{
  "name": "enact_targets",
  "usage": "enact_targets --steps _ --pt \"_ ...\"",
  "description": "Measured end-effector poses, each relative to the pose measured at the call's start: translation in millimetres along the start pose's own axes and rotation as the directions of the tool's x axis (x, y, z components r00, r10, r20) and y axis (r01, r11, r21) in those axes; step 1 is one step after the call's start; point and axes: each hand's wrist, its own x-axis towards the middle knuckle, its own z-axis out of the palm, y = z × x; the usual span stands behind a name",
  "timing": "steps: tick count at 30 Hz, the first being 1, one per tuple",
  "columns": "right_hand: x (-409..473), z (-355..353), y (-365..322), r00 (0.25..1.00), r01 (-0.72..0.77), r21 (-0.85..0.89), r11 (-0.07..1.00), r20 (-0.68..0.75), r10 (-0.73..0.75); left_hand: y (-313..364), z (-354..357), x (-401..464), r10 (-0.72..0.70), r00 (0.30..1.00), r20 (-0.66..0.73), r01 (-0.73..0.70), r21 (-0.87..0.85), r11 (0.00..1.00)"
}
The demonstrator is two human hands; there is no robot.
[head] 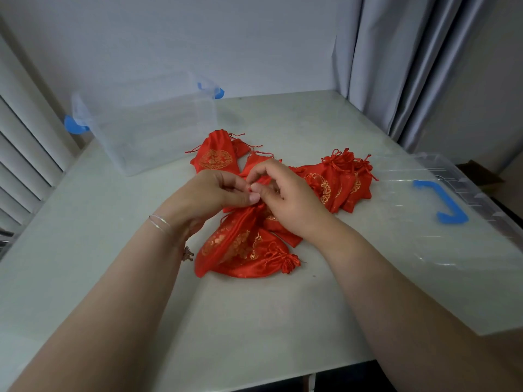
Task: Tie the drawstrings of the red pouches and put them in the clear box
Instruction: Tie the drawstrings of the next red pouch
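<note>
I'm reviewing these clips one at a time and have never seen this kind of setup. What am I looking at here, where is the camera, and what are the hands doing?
No machine here: a person works with bare hands, filmed by one wide-angle camera worn on the head, looking down at a pale table. The left hand and right hand meet over a red pouch, both pinching at its neck where the drawstring runs, apparently tying it. More red pouches lie around: a loose pile behind the hands and a group with knotted strings to the right. The clear box with blue clips stands open at the back left; no pouch shows in it. Its clear lid with a blue handle lies on the right.
</note>
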Motion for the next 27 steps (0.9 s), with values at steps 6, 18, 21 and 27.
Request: enact_targets --steps 6,18,21,27 --pt "1 -8 6 0.975 -0.175 0.019 0.984 0.14 0.171 3 1 -1 0.099 0.992 -0.076 -0.102 -0.036 0.994" --pt "-1 -13 0 1.0 0.009 -0.26 0.966 0.02 -0.004 2 -3 1 0.027 0.987 -0.156 -0.032 -0.03 0.999" --pt "-1 -12 5 0.998 -0.009 -0.232 0.973 0.062 0.024 2 -1 1 0.039 0.989 -0.144 -0.042 -0.017 0.999" --pt "2 -16 1 0.966 -0.248 0.138 0.959 0.106 0.235 -1 -1 0 0.127 0.988 -0.084 -0.119 0.094 0.988"
